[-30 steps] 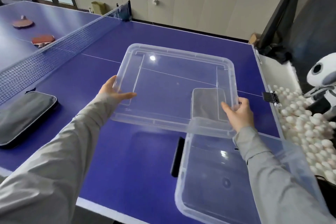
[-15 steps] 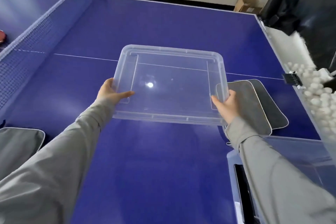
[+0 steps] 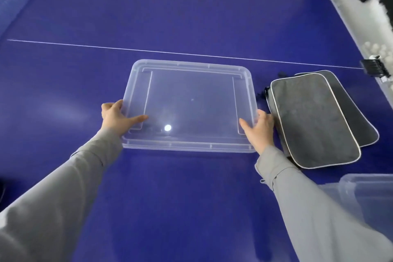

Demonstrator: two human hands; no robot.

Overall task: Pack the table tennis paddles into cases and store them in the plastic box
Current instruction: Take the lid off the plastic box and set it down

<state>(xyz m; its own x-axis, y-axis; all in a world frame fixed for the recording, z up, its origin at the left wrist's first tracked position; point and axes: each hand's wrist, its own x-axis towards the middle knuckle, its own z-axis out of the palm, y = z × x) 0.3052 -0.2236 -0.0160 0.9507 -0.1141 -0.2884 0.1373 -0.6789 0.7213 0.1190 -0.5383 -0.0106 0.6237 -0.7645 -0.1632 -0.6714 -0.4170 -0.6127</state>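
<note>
The left hand [image 3: 116, 116] grips the left short edge of a clear, rectangular plastic box lid [image 3: 191, 106], thumb stretched flat over its top and the other fingers curled around the rim. The right hand [image 3: 260, 128] holds the opposite short edge the same way, thumb on top and fingers wrapped past the rim. Whether the lid lies flat on the blue table tennis table [image 3: 191, 208] or hovers just above it cannot be told; it sits just nearer than the white centre line [image 3: 85, 45]. Just beside the right hand, two dark grey rectangular fabric paddle cases with pale piping [image 3: 314, 121] lie overlapped near the table's right edge. The clear plastic box [image 3: 365, 193] shows at the near right corner. White balls [image 3: 380, 51] are heaped beyond the right edge.
</note>
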